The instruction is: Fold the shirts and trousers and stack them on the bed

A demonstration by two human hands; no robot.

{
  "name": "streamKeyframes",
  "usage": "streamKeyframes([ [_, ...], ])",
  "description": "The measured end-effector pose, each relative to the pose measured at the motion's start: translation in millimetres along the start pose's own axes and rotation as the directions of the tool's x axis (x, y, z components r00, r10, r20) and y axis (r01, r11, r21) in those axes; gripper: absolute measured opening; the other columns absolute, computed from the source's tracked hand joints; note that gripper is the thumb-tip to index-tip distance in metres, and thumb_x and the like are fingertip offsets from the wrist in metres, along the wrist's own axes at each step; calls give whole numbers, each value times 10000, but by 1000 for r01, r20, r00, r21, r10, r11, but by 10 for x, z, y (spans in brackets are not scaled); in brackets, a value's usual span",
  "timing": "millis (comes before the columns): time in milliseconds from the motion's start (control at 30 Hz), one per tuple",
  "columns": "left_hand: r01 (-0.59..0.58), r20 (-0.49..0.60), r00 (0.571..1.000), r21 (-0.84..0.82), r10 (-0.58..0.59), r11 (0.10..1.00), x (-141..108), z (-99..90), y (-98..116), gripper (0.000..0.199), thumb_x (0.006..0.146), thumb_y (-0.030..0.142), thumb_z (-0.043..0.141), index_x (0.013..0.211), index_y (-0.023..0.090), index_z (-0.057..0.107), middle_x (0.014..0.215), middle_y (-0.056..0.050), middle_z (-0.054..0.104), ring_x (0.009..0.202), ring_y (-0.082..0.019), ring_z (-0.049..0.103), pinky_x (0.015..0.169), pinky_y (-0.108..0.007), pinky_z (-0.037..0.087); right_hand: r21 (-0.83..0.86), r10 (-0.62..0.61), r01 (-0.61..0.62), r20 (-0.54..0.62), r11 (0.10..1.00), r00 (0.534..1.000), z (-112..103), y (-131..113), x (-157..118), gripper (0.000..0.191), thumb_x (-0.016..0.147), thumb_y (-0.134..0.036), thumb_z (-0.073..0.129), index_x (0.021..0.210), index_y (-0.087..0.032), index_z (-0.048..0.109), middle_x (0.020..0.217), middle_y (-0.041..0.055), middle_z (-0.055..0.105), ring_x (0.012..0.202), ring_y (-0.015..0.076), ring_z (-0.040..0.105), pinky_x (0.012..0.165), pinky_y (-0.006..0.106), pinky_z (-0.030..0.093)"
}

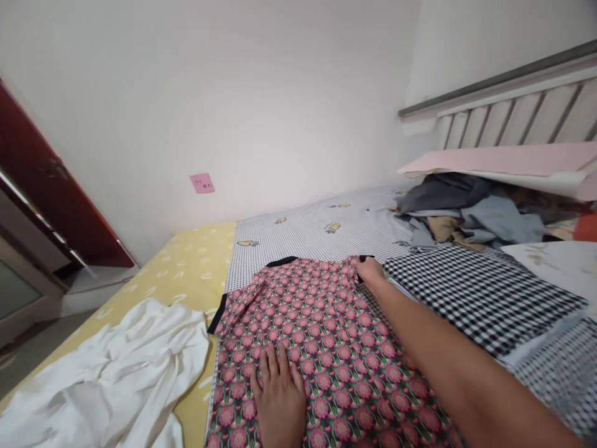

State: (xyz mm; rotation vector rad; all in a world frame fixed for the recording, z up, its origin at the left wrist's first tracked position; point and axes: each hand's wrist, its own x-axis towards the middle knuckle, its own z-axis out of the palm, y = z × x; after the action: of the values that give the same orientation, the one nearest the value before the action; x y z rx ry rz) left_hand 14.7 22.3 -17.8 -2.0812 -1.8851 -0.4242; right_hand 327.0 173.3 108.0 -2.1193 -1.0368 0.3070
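Note:
A short-sleeved shirt (321, 342) with pink flowers and black trim lies spread on the bed, its neckline toward the wall. My left hand (278, 392) rests flat on the middle of the shirt, fingers stretched out. At the right sleeve's black cuff, my right hand (370, 272) has its fingers closed on the fabric. The left sleeve lies out toward the yellow sheet, its black cuff (217, 314) in plain sight. The shirt's lower edge runs out of view at the bottom.
A crumpled white cloth (121, 367) lies at the left on the yellow sheet (200, 255). Folded black-and-white checked fabric (471, 292) sits at the right. Behind it are piled grey clothes (448, 199) under a pink board (508, 160). A pink note (202, 183) is on the wall.

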Motion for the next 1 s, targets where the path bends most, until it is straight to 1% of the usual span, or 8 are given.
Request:
streamKeyframes([
  [133, 0, 14, 1000, 10, 0, 1000, 13, -7, -3, 538, 960, 281, 367, 1455, 194, 559, 1543, -145, 512, 1439, -348, 457, 1198, -632, 279, -104, -166, 175, 94, 979, 982, 315, -429, -380, 424, 1029, -362, 377, 1324, -210, 641, 1164, 168, 734, 1082, 287, 682, 874, 382, 480],
  [267, -8, 19, 1000, 45, 7, 999, 33, -9, 3, 544, 959, 276, 356, 1457, 179, 553, 1545, -150, 506, 1437, -350, 459, 1191, -634, 287, -115, -406, 451, 285, 885, 868, 760, -836, -851, 326, 977, -304, 495, 1232, -256, 692, 1200, 134, 735, 1183, 292, 630, 1031, 424, 390],
  [467, -10, -37, 999, 83, 13, 996, 51, 7, -7, 540, 959, 280, 342, 1433, 186, 582, 1521, -139, 538, 1408, -343, 493, 1157, -619, 342, -46, -492, 576, 468, 816, 734, 1191, -879, -1335, 568, 871, -286, 669, 1428, -305, 561, 1487, 138, 571, 1425, 358, 429, 1162, 612, 211],
  [567, -30, -67, 997, 92, 37, 995, 48, -2, -18, 531, 955, 277, 356, 1415, 176, 601, 1497, -147, 565, 1388, -348, 511, 1148, -616, 351, 58, -543, 610, 527, 790, 654, 1187, -823, -1374, 825, 779, -316, 759, 1535, -333, 429, 1604, 116, 437, 1452, 363, 397, 1168, 619, 243],
  [700, -47, -73, 996, 86, 54, 995, 57, -59, -1, 526, 968, 265, 347, 1421, 154, 592, 1489, -161, 574, 1387, -356, 508, 1141, -618, 356, 265, -690, 651, 438, 711, 576, 748, -671, -1293, 641, 882, -308, 619, 1508, -323, 481, 1616, 56, 423, 1451, 243, 417, 1169, 425, 340],
  [833, -19, -36, 999, 60, 21, 998, 70, -158, 46, 531, 989, 275, 327, 1443, 138, 565, 1498, -173, 563, 1387, -354, 506, 1141, -600, 359, 521, -681, 513, 198, 682, 705, -52, -11, -1300, 378, 890, -338, 568, 1233, -253, 701, 1360, 87, 648, 1200, 227, 623, 1058, 400, 456],
  [900, -19, -17, 1000, 49, 20, 999, 71, -212, 73, 537, 997, 284, 317, 1450, 125, 555, 1503, -181, 557, 1389, -357, 502, 1146, -595, 351, 554, -473, 296, 206, 778, 857, -432, 547, -1406, 348, 892, -422, 551, 1121, -228, 727, 1049, 66, 736, 848, 197, 690, 858, 368, 535],
  [1000, -16, -15, 1000, 39, 17, 999, 69, -291, 112, 555, 1010, 295, 279, 1466, 104, 531, 1513, -197, 542, 1406, -358, 480, 1167, -600, 317, 531, -179, 44, 205, 846, 962, -825, 1455, -1743, 421, 827, -563, 577, 960, -201, 745, 775, 32, 684, 661, 193, 616, 693, 348, 516],
])
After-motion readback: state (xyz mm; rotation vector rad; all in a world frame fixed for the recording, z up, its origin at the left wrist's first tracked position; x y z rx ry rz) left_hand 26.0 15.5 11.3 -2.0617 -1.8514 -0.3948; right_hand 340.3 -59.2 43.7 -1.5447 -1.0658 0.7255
